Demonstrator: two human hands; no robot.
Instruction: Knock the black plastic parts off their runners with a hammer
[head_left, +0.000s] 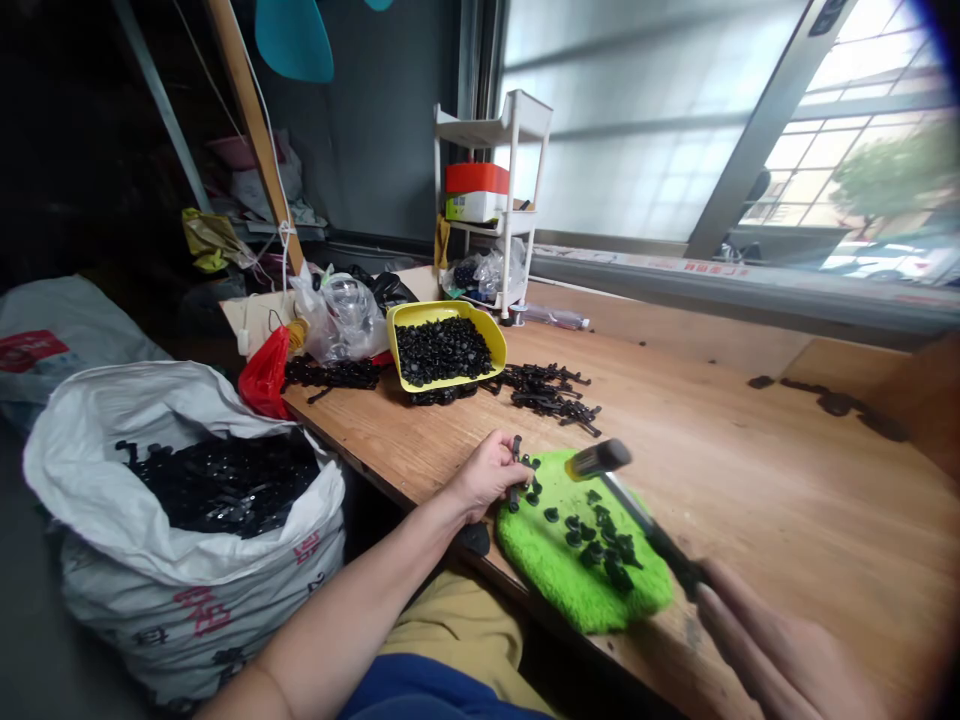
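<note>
Beside the surface's (720,440) left edge, the white sack (202,610) bears red and black characters, too blurred to read; likewise the red ones on the window sill (660,264).

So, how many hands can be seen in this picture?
2: the left hand pinches a black part beside the green cloth; the right hand, lower right, holds the hammer. I see no others.
</note>
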